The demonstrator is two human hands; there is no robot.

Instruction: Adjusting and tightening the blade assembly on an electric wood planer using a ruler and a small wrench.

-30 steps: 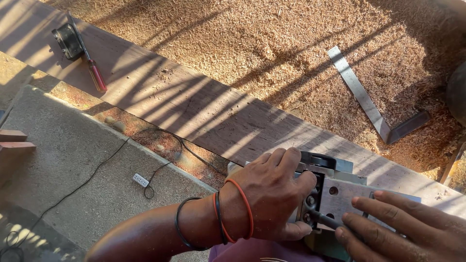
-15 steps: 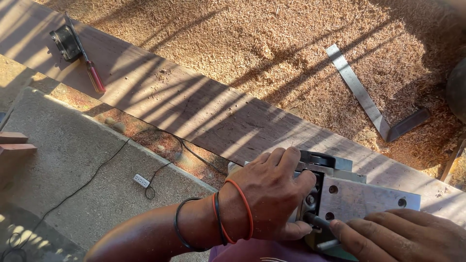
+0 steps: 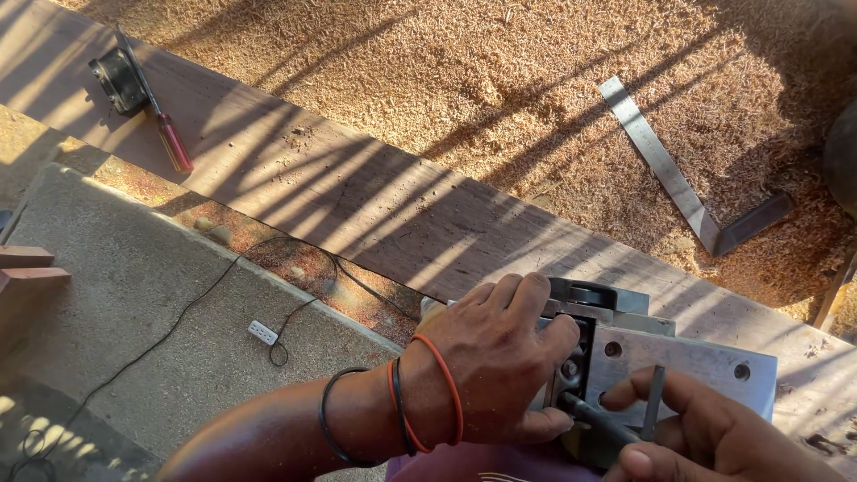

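Observation:
My left hand (image 3: pixel 495 366), with red and black bands on the wrist, grips the body of an upturned electric planer (image 3: pixel 665 357) resting on a long wooden plank (image 3: pixel 357 201). The planer's flat metal sole faces up, with screw holes showing. My right hand (image 3: pixel 714 437) holds a thin dark L-shaped key (image 3: pixel 625 419) whose tip sits in the gap by the cutter drum.
A red-handled screwdriver (image 3: pixel 170 134) and a round black part (image 3: pixel 118 78) lie at the plank's far left end. A metal try square (image 3: pixel 687 192) lies on the sawdust beyond. A thin black cable with a small white switch (image 3: pixel 262 332) runs over the concrete slab.
My right hand has drawn back toward me and turned, so the key's short arm now stands upright over the sole. My left hand has kept its hold on the planer.

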